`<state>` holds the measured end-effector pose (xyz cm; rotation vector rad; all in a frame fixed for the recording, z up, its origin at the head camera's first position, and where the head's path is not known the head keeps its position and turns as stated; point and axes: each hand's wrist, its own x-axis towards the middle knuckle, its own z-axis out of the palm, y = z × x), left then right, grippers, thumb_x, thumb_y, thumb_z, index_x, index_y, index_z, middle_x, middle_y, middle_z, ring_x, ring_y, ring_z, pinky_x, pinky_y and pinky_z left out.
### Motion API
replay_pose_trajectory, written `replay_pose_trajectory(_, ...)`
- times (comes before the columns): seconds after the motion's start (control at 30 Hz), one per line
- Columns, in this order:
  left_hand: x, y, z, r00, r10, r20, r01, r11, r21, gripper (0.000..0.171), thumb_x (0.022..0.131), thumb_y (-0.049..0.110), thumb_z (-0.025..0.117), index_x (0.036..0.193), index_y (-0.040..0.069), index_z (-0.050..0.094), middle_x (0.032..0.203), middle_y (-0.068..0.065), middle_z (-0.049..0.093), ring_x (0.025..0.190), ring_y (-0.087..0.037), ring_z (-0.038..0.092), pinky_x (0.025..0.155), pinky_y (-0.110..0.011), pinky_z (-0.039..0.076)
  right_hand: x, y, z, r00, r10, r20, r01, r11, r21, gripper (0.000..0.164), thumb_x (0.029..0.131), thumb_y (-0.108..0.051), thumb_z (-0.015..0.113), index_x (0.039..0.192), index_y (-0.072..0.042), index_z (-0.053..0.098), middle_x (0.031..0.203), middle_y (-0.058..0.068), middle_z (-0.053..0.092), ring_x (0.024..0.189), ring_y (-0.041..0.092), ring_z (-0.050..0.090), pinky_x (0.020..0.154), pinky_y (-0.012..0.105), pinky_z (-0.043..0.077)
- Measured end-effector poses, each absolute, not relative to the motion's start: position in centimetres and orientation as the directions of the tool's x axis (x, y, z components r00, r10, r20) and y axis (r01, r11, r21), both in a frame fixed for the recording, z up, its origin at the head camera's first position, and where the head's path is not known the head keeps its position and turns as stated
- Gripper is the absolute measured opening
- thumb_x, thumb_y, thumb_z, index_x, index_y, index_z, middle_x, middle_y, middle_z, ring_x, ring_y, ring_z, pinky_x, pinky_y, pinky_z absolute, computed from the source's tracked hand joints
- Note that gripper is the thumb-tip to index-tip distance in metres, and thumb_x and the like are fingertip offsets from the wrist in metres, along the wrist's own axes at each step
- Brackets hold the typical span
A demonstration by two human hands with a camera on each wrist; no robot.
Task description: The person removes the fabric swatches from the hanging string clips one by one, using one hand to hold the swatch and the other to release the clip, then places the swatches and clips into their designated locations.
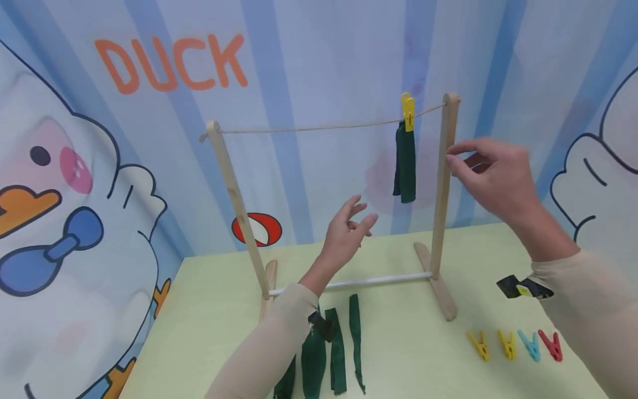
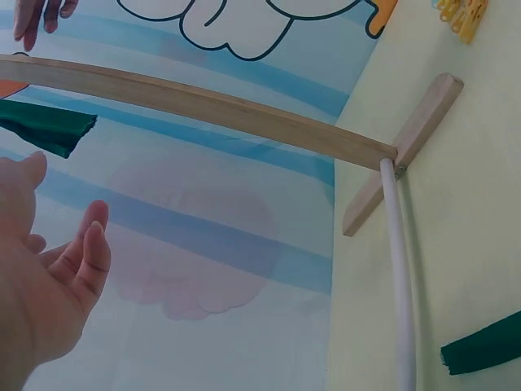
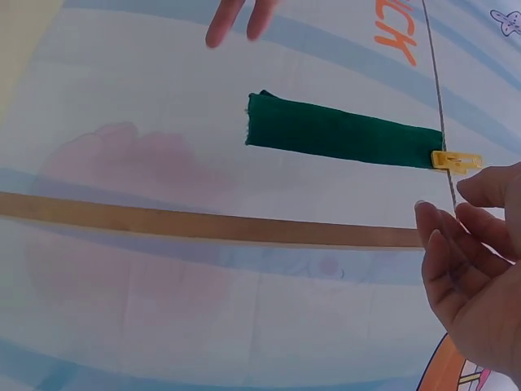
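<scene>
A dark green fabric strip (image 1: 405, 166) hangs folded over the string (image 1: 309, 129), held by a yellow clothespin (image 1: 408, 112) near the right post (image 1: 443, 199). My right hand (image 1: 498, 174) is raised beside that post, fingers loosely bent and holding nothing. In the right wrist view its fingertips are close to the yellow clothespin (image 3: 456, 160). Lower and to the left of the hanging strip, my left hand (image 1: 345, 230) hovers with relaxed, spread fingers and nothing in them. The strip's lower end (image 2: 61, 126) appears just beyond that hand in the left wrist view.
Several green strips (image 1: 338, 354) lie on the pale yellow table (image 1: 209, 321), partly behind my left sleeve. Yellow, blue and red clothespins (image 1: 550, 346) sit in a row at the right. A white bar (image 1: 379, 280) joins the wooden feet. Behind hangs a duck-printed curtain (image 1: 329, 66).
</scene>
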<state>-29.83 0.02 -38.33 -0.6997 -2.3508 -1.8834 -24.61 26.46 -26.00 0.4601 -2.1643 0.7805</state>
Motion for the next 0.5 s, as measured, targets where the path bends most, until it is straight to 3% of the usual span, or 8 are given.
replay_pose_trajectory(0.23,-30.0,1.0,-37.0,-0.885,0.312,0.347,0.414,0.18,0.892,0.069,0.097,0.043,0.064,0.156,0.023,0.035,0.147,0.006,0.051,0.088,-0.02,0.069,0.067,-0.03,0.052,-25.2,25.5,-25.7,-0.587,-0.077,0.806,-0.591,0.721,-0.361,0.022,0.095,-0.016,0.068,0.113,-0.003,0.074,0.094,0.011,0.073,0.065,-0.01,0.055,0.065,0.007,0.043)
replay_pose_trajectory(0.5,-30.8,2.1,-34.5,-0.86,0.326,0.393,0.466,0.184,0.866,0.068,0.098,0.037,0.065,0.156,0.022,0.034,0.148,0.005,0.05,0.085,-0.015,0.067,0.071,-0.028,0.051,-25.8,24.5,-24.1,-0.566,-0.063,0.822,-0.645,0.655,-0.394,0.028,0.096,-0.017,0.067,0.122,-0.006,0.07,0.093,0.01,0.072,0.065,-0.002,0.061,0.067,0.012,0.047)
